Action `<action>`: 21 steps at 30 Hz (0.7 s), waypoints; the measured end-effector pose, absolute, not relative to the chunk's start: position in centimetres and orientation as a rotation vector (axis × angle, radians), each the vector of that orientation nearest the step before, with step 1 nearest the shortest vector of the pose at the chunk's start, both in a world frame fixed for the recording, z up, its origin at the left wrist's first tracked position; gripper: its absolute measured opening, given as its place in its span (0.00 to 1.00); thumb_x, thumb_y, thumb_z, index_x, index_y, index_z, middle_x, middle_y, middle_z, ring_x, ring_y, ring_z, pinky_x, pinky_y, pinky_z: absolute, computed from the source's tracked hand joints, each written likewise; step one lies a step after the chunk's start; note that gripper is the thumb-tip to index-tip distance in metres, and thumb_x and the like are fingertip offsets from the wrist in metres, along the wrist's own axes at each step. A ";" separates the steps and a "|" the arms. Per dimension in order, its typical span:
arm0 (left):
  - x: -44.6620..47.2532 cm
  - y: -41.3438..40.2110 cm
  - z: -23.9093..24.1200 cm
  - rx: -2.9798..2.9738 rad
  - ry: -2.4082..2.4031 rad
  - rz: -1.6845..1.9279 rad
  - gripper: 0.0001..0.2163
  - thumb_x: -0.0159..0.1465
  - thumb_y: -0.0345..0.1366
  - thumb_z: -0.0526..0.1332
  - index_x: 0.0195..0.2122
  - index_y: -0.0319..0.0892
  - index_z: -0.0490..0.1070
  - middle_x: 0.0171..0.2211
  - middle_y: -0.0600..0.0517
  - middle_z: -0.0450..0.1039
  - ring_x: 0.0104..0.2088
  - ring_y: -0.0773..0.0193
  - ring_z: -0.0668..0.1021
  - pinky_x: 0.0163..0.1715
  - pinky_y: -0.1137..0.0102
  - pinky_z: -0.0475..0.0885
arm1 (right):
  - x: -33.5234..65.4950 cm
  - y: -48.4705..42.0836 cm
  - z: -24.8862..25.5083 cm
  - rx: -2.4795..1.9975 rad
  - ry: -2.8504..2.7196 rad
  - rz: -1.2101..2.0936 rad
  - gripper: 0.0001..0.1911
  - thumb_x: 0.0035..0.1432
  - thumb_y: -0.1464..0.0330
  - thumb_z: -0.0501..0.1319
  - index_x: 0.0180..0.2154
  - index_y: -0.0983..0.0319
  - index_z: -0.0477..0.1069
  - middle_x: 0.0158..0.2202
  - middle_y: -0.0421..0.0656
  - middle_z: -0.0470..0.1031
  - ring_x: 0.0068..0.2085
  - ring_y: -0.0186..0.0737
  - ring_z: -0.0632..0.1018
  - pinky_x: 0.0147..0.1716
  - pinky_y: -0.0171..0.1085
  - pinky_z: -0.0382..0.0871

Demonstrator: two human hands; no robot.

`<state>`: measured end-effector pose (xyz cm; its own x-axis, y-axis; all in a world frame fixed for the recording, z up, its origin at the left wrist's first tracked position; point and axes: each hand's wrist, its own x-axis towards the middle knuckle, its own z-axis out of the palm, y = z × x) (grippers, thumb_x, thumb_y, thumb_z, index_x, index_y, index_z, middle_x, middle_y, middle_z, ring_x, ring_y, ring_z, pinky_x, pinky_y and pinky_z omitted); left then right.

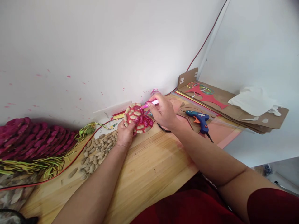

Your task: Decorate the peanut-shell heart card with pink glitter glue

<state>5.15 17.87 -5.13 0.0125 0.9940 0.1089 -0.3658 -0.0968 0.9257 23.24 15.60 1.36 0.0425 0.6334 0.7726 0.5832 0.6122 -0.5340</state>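
My left hand point(126, 132) grips the lower left edge of a round red disc point(139, 127) covered with whole peanuts, its thumb lying across the front. Some peanuts on the disc's right side are bright pink; the others are bare tan. In my right hand point(161, 110) is a slim paintbrush point(154, 102) with a whitish handle and pink near its tip, which meets the disc's upper right part. Pink stains mark the fingers. Loose peanuts point(93, 155) lie in a heap on the wooden table point(149, 165), left of my left hand.
A stack of pink peanut-covered discs point(35, 138) with yellow-green strings point(35, 166) stands at the left. To the right lie a blue glue gun point(198, 119) and cardboard sheets point(224, 96) bearing red cutouts and white tissue point(254, 101). A red cord point(77, 155) crosses the table.
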 end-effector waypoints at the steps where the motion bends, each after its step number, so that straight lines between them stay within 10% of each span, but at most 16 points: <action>1: 5.1 17.9 -5.1 1.020 0.858 1.409 0.26 0.43 0.49 0.83 0.38 0.40 0.81 0.35 0.47 0.85 0.29 0.58 0.84 0.29 0.68 0.78 | 23.3 15.6 1.4 -1.037 -1.626 0.038 0.05 0.69 0.64 0.58 0.39 0.57 0.68 0.37 0.43 0.79 0.41 0.43 0.77 0.45 0.43 0.70; 21: 5.0 18.2 -5.6 1.044 0.867 1.404 0.26 0.43 0.48 0.83 0.39 0.40 0.82 0.37 0.47 0.86 0.33 0.55 0.86 0.40 0.61 0.83 | 23.1 15.6 1.3 -1.021 -1.635 0.062 0.05 0.69 0.64 0.59 0.39 0.57 0.69 0.36 0.42 0.78 0.41 0.43 0.77 0.46 0.43 0.70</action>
